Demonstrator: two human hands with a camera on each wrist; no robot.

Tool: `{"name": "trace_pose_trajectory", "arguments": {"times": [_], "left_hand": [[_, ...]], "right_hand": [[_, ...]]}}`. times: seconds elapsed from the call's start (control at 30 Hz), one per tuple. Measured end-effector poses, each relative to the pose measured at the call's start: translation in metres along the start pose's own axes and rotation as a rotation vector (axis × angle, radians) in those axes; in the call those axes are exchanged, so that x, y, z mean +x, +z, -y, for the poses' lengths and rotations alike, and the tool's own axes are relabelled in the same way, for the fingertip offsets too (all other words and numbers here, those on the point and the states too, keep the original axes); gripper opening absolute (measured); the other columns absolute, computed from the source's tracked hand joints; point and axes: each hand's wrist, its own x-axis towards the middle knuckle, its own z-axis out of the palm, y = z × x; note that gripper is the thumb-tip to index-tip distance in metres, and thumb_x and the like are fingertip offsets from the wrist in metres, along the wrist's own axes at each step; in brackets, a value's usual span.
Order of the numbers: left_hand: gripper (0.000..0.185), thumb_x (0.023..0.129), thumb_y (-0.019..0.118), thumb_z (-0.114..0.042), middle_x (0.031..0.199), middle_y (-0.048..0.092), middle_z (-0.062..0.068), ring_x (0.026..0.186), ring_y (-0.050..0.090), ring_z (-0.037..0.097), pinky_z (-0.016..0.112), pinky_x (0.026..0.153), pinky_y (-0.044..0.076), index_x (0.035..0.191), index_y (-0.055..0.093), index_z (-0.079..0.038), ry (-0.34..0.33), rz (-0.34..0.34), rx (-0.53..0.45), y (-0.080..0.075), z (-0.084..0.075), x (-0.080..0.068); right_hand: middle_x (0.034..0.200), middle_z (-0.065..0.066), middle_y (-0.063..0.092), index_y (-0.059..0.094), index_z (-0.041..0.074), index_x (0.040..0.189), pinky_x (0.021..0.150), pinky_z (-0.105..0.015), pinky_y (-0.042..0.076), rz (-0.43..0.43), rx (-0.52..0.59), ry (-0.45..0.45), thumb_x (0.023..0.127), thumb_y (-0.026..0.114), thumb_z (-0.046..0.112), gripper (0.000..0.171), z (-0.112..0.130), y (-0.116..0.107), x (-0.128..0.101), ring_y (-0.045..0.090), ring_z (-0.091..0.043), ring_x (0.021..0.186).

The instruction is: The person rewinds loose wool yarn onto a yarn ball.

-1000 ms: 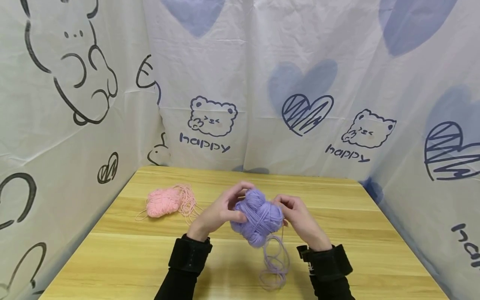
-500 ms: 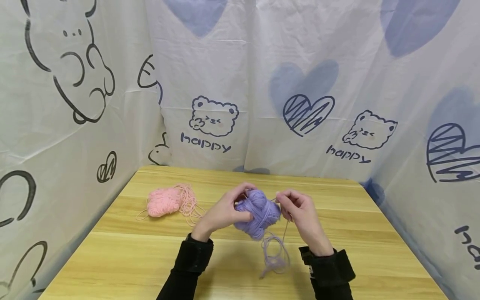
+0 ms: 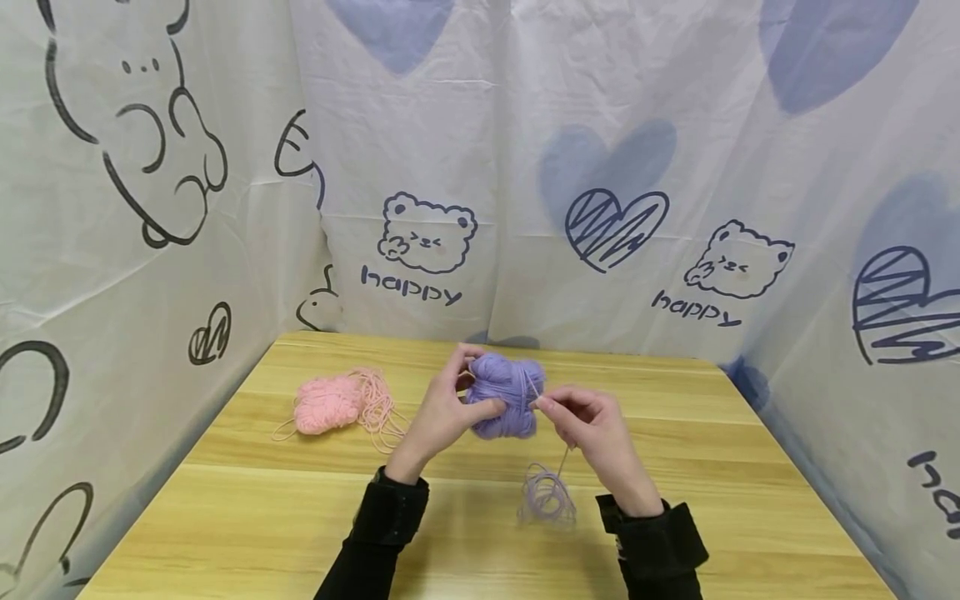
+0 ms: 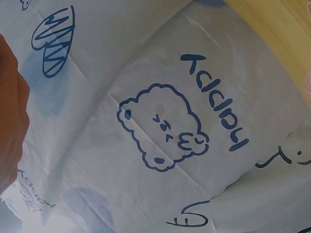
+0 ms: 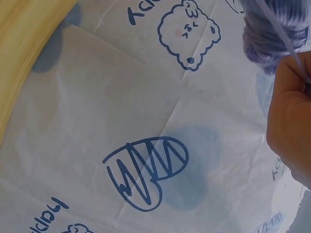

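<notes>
White cloth backdrop (image 3: 480,167) printed with bears, hearts and the word "happy" is hanging behind the yellow wooden counter (image 3: 225,517). Above it, my left hand (image 3: 442,412) is cupping the lilac yarn ball (image 3: 504,402) so it stays steady, while my right hand (image 3: 588,425) is pinching its thin lilac strand (image 3: 558,467), loose coils (image 3: 546,500) pooling below. Fluffy pink yarn bundle (image 3: 326,404) is lying left of the ball.

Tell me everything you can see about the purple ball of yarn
The purple yarn ball is a soft, lumpy lilac bundle wound in crossing bands, held up above the wooden table. The left hand grips it from the left, thumb on its front. The right hand pinches a strand coming off its right side. That strand drops to a loose purple coil lying on the table.
</notes>
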Motion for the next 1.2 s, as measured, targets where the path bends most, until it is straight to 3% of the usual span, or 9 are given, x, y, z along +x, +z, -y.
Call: {"name": "trace_pose_trajectory", "arguments": {"times": [0.37, 0.63, 0.8, 0.97, 1.2], "left_hand": [[0.057, 0.079, 0.073, -0.004, 0.126, 0.047, 0.016, 0.111, 0.057, 0.031, 0.043, 0.088, 0.056, 0.123, 0.038, -0.012, -0.012, -0.1, -0.205, -0.003, -0.005, 0.0], [0.054, 0.08, 0.07, -0.005, 0.125, 0.048, 0.014, 0.109, 0.056, 0.027, 0.041, 0.088, 0.055, 0.122, 0.036, -0.011, 0.022, -0.161, -0.299, -0.005, -0.006, 0.0], [0.053, 0.081, 0.068, -0.004, 0.123, 0.053, 0.015, 0.106, 0.06, 0.026, 0.04, 0.087, 0.055, 0.122, 0.036, -0.014, 0.029, -0.116, -0.358, -0.006, -0.008, -0.001], [0.054, 0.08, 0.064, -0.002, 0.122, 0.055, 0.012, 0.104, 0.063, 0.022, 0.04, 0.086, 0.056, 0.124, 0.035, -0.015, 0.039, -0.037, -0.407, -0.008, -0.008, -0.003], [0.054, 0.08, 0.059, 0.002, 0.115, 0.055, 0.004, 0.099, 0.062, 0.015, 0.029, 0.083, 0.056, 0.126, 0.038, -0.016, 0.089, 0.095, -0.535, -0.011, -0.009, -0.004]], "right_hand": [[0.064, 0.004, 0.048, 0.071, -0.001, 0.101, 0.045, -0.03, 0.036, 0.108, -0.045, 0.01, 0.094, 0.061, 0.012, 0.017, -0.009, 0.003, 0.002, 0.039, -0.011, 0.052], [0.064, 0.002, 0.047, 0.073, 0.004, 0.102, 0.049, -0.028, 0.04, 0.164, -0.09, 0.094, 0.094, 0.061, 0.02, 0.021, -0.011, 0.004, 0.003, 0.041, -0.011, 0.053], [0.062, 0.002, 0.044, 0.072, 0.002, 0.104, 0.049, -0.029, 0.038, 0.181, -0.055, 0.108, 0.095, 0.06, 0.019, 0.023, -0.016, 0.004, 0.005, 0.04, -0.01, 0.053], [0.061, 0.003, 0.044, 0.07, -0.002, 0.107, 0.047, -0.031, 0.035, 0.205, -0.018, 0.086, 0.094, 0.06, 0.013, 0.023, -0.019, 0.002, 0.005, 0.039, -0.012, 0.052], [0.063, 0.006, 0.05, 0.068, -0.008, 0.099, 0.047, -0.029, 0.038, 0.266, 0.01, 0.093, 0.094, 0.06, 0.01, 0.02, -0.019, -0.005, 0.005, 0.042, -0.007, 0.054]]}}
